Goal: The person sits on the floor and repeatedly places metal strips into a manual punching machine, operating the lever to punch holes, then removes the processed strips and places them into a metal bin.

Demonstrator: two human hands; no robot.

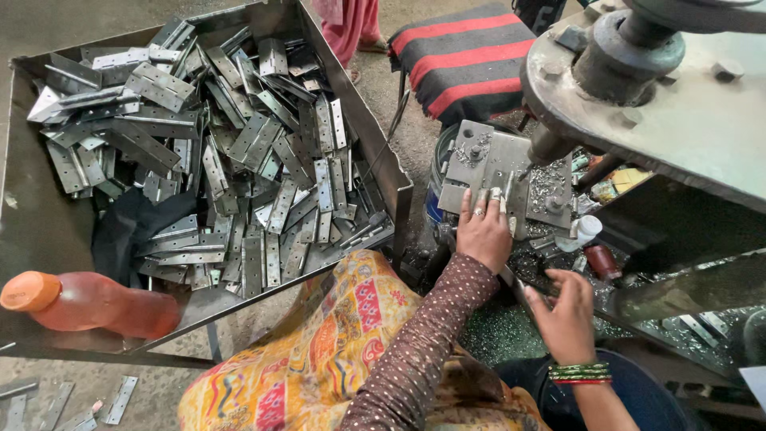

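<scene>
- Left hand (483, 231) lies flat on the grey metal jig plate (499, 172) under the drill spindle (550, 144); fingers spread, pressing a small metal piece (496, 195) down, not wrapped around it.
- Right hand (568, 315) sits lower right, just beside the machine bed, fingers curled loosely; cannot tell if it grips anything.
- Jig plate sits on the machine bed, dusted with metal shavings (544, 182); a small white bottle (586, 230) and a dark red one (602, 259) stand just right of it.
- Heavy round machine head (630, 48) and a flat steel table (694, 120) overhang at the top right.
- Green-tinted swarf (499, 331) litters the surface below the hands.
- Big sheet-metal tray (36, 231) on the left holds a heap of steel hinges (239, 152) and a dark cloth (128, 227).
- Orange plastic bottle (88, 303) lies on its side on the tray's near edge.
- Red-and-black striped stool cushion (463, 56) stands behind the tray.
- Bare concrete floor (383, 88); a few loose hinges (120, 399) lie at the bottom left.
</scene>
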